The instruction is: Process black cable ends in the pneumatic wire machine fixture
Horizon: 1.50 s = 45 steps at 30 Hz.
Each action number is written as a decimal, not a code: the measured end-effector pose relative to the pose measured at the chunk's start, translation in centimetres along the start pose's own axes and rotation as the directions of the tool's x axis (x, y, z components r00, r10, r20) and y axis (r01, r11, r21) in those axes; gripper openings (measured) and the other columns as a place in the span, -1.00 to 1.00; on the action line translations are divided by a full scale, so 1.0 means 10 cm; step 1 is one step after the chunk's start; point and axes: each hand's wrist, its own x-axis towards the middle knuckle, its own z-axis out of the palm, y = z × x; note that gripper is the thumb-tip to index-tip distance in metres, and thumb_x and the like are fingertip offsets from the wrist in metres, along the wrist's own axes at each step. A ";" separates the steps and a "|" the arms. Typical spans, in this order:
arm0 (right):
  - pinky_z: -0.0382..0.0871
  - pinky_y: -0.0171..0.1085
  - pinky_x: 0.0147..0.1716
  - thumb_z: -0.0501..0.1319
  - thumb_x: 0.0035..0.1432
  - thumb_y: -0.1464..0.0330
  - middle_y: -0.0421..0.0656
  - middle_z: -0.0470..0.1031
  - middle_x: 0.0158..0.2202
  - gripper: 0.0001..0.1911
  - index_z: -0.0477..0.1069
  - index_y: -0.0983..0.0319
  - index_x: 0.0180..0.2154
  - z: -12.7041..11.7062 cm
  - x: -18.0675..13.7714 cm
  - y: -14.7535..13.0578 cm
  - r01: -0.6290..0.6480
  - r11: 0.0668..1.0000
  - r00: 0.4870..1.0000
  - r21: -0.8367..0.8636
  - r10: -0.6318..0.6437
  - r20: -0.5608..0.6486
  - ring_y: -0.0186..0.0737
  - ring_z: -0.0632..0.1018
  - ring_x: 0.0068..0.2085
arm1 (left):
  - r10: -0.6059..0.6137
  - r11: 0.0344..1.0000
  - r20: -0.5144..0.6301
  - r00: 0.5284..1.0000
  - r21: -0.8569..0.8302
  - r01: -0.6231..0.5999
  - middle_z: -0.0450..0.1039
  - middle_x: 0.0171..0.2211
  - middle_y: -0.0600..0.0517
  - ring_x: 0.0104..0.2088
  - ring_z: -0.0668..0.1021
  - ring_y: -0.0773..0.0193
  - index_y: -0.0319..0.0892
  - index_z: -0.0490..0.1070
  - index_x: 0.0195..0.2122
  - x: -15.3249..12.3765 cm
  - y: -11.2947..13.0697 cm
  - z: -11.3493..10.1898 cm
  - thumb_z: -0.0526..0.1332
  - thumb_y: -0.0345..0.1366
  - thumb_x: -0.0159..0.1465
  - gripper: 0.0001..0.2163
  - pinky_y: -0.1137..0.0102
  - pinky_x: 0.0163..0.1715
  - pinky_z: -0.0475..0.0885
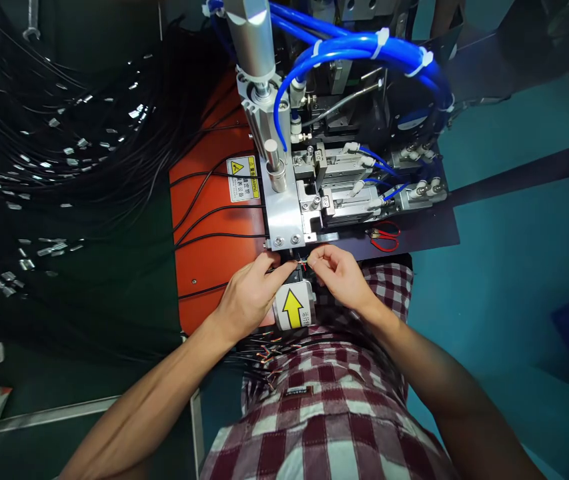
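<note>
My left hand [249, 293] pinches a thin black cable [214, 288] at its end, just below the silver machine head [284, 213]. My right hand [339, 270] is closed in a pinch on the cable's small coloured wire ends [305, 264], right beside the left fingertips. Both hands meet under the machine's front opening, above a round silver part with a yellow arrow label [293, 307]. What lies inside the opening is hidden by my fingers.
Several black cables [214, 210] run left across the orange plate [204, 260] into a big bundle with metal connectors [54, 167]. Blue air hoses [364, 50] loop over the machine. Red-handled snips [384, 239] lie on the dark base. Loose wire ends [267, 350] hang at my waist.
</note>
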 end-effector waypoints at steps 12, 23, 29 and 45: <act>0.17 -0.36 -0.53 0.12 0.21 0.33 -0.26 0.34 -0.52 -0.85 0.34 0.23 -0.39 0.03 -0.08 -0.10 0.114 0.933 0.985 -0.342 -0.151 -0.085 -0.37 0.32 -0.52 | 0.035 0.996 0.032 0.999 0.083 -0.038 0.37 -0.27 -0.11 -0.32 0.46 0.23 -0.25 0.40 -0.02 0.02 0.03 -0.03 0.00 -0.42 0.33 -0.73 0.39 -0.41 0.44; 0.17 -0.37 -0.52 0.11 0.21 0.36 -0.27 0.34 -0.52 -0.87 0.34 0.22 -0.39 0.04 -0.08 -0.08 0.105 0.928 0.986 -0.358 -0.145 -0.087 -0.38 0.32 -0.52 | 0.038 0.999 0.035 0.999 0.024 -0.039 0.40 -0.24 -0.14 -0.26 0.49 0.18 -0.30 0.40 -0.02 0.01 0.01 -0.03 0.01 -0.47 0.32 -0.72 0.35 -0.33 0.49; 0.17 -0.37 -0.52 0.11 0.22 0.33 -0.27 0.33 -0.52 -0.86 0.34 0.23 -0.38 0.03 -0.07 -0.07 0.098 0.936 0.988 -0.339 -0.132 -0.080 -0.38 0.32 -0.51 | 0.022 0.999 0.041 0.999 -0.028 -0.021 0.44 -0.23 -0.17 -0.23 0.51 0.15 -0.34 0.42 -0.03 0.03 0.02 -0.06 0.02 -0.53 0.29 -0.71 0.30 -0.28 0.51; 0.17 -0.37 -0.55 0.12 0.21 0.29 -0.25 0.35 -0.51 -0.84 0.35 0.22 -0.38 0.03 -0.07 -0.05 0.087 0.954 0.991 -0.288 -0.113 -0.075 -0.36 0.34 -0.50 | -0.021 0.997 0.144 0.989 0.072 0.011 0.39 -0.20 -0.14 -0.25 0.47 0.15 -0.26 0.40 0.00 0.01 0.07 -0.09 0.05 -0.50 0.24 -0.68 0.30 -0.31 0.47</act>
